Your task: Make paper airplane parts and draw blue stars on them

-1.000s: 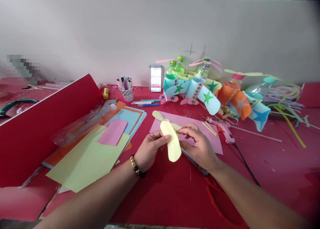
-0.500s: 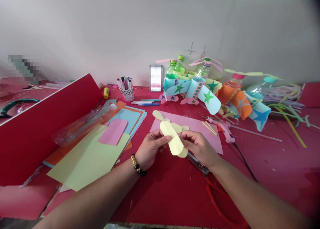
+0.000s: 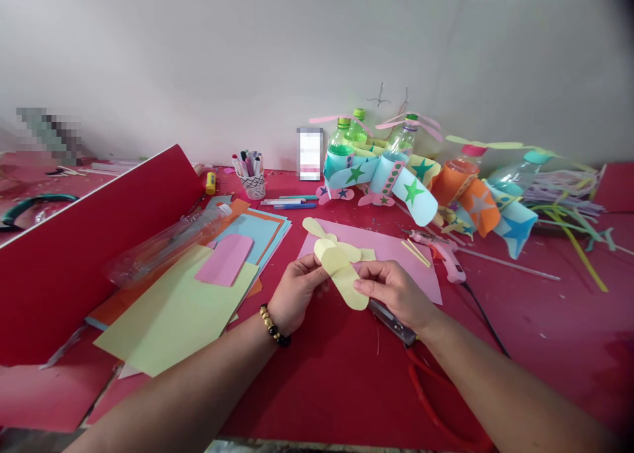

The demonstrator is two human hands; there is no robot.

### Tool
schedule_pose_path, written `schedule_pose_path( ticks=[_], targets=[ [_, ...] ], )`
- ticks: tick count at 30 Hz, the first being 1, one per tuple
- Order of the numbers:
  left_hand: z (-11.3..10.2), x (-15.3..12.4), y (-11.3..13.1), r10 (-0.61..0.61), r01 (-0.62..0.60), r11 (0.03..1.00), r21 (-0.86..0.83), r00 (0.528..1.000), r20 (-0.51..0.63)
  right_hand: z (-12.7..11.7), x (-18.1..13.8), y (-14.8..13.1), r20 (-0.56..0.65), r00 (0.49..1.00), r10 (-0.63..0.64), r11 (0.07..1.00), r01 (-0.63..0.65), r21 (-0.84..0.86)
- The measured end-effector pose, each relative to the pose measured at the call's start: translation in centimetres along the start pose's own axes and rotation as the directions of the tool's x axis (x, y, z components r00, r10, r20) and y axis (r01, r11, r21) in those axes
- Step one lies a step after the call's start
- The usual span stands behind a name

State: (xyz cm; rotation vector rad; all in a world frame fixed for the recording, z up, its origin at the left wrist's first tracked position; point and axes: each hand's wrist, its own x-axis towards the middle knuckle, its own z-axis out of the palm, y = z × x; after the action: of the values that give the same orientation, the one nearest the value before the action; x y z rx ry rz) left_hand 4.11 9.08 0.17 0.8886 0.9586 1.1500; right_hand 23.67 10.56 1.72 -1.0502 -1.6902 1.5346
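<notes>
A pale yellow paper strip point(image 3: 345, 282) with rounded ends is held between my two hands over the red table. My left hand point(image 3: 298, 288) pinches its left edge near the upper end. On its lower right edge, the thumb and fingers of my right hand point(image 3: 393, 289) are closed. Behind the strip, a yellow paper propeller shape point(image 3: 313, 227) lies on a pink sheet point(image 3: 421, 284). Scissors with red handles point(image 3: 421, 380) lie partly under my right hand and forearm.
Coloured paper sheets point(image 3: 163, 327) and a clear plastic bottle point(image 3: 163, 248) lie at left beside a red board point(image 3: 99, 261). Bottle planes point(image 3: 341, 152) stand at the back. A pink glue gun point(image 3: 450, 261) with a black cord sits at right. A pen cup point(image 3: 253, 186) stands behind.
The paper strip has opened out from a folded, overlapping shape into one longer piece. My right thumb has come onto its front face; my left thumb has slid to its edge.
</notes>
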Motion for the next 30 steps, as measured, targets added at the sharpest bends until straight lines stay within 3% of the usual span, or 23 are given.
schedule_pose_path(
  ticks=[8, 11, 15, 19, 26, 30],
  targets=[
    [-0.2, 0.3, 0.0, 0.025, -0.026, 0.999, -0.026, 0.999, -0.039, -0.3, -0.1, -0.2, 0.069, 0.997, 0.021, 0.999, -0.024, 0.036],
    [-0.5, 0.5, 0.1, 0.036, -0.037, 0.999, -0.031, 0.999, -0.026, -0.9, -0.2, -0.6, 0.031, 1.000, -0.002, 1.000, 0.001, 0.013],
    [-1.0, 0.7, 0.6, -0.035, 0.030, 0.999, 0.046, 0.993, 0.113, -2.7, -0.3, -1.4, -0.107, 0.991, -0.075, 0.986, 0.058, -0.158],
    [-1.2, 0.7, 1.2, -0.148, 0.096, 0.975, 0.200, 0.953, 0.265, -4.8, -0.4, -2.1, -0.189, 0.975, -0.120, 0.925, 0.041, -0.377],
    [-1.7, 0.9, 1.4, -0.225, 0.085, 0.911, 0.403, 0.922, 0.314, -7.7, -2.7, -4.7, -0.245, 0.951, -0.189, 0.824, 0.018, -0.566],
    [-2.0, 1.0, 1.5, -0.248, 0.056, 0.860, 0.507, 0.915, 0.320, -8.0, -7.1, -5.2, -0.247, 0.967, -0.064, 0.734, -0.122, -0.668]
  ],
)
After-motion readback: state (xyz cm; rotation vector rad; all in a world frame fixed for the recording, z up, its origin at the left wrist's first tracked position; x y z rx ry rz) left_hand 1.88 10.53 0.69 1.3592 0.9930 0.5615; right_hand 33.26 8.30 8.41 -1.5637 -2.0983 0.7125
